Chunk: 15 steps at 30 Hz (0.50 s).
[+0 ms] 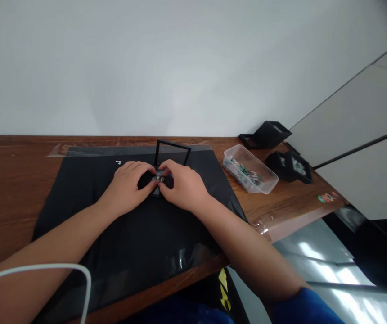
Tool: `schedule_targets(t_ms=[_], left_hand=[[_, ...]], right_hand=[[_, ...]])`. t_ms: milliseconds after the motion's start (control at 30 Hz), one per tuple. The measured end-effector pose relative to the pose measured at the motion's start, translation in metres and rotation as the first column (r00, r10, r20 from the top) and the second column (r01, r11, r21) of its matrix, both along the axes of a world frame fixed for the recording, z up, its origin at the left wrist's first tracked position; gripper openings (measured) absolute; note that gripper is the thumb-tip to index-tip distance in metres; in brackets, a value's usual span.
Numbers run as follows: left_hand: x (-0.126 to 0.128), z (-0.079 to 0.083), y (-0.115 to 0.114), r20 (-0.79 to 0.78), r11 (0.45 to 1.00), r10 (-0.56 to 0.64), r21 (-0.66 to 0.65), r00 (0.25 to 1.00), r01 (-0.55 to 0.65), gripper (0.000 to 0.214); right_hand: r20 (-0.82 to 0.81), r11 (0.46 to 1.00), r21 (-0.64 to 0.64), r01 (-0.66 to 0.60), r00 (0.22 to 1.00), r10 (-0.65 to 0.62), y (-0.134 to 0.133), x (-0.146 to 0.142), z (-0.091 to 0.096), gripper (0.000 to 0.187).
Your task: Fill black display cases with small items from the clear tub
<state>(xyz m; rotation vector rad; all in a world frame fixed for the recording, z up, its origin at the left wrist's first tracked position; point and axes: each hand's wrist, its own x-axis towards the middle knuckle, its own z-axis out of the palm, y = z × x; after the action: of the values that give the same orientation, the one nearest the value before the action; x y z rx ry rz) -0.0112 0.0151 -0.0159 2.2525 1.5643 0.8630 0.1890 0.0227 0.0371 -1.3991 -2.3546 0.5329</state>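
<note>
Working two-handed over a small black flat base (155, 194); have left hand (128, 184) curled, thumb and forefinger nearly met in a pinch on a small shiny silvery piece (160, 178); have right hand (187, 184) mirroring from the opposite side, same narrow pinch on the same piece; can't tell which side bears more of the grip; can't make out exact shape either, too small and partly covered.

Find the piece low over the base, just in front of an upright see-through panel with thin black frame (172, 154); see all of it on a black plastic sheet (139, 238), taped at the far edge to a brown wood-grain table (7, 180).

Read the step as fine fitting or adjusting, judging by the matched pinches; can't confirm whether seated or lifted.

For the next move, would want light, even pressure from both sides, steady wrists, then a fit check before release; mind the panel just behind; no need to reach for the clear rectangular plastic tub (270, 179) of small multicoloured bits, well apart to the right.
</note>
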Motion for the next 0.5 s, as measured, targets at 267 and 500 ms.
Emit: schedule_targets(t_ms=[267,500], left_hand=[[-0.0003,-0.0007,0.0003,0.015,1.0,-0.015,0.017,1.0,0.015,0.023],[0.0008,0.0009,-0.0008,0.02,1.0,-0.025,0.019,0.999,0.025,0.028]], right_hand=[[-0.036,0.999,-0.03,0.034,0.999,-0.035,0.0021,0.0002,-0.0028,0.028],[-0.07,0.998,-0.053,0.031,0.997,-0.035,0.0063,0.0018,-0.0075,0.033]])
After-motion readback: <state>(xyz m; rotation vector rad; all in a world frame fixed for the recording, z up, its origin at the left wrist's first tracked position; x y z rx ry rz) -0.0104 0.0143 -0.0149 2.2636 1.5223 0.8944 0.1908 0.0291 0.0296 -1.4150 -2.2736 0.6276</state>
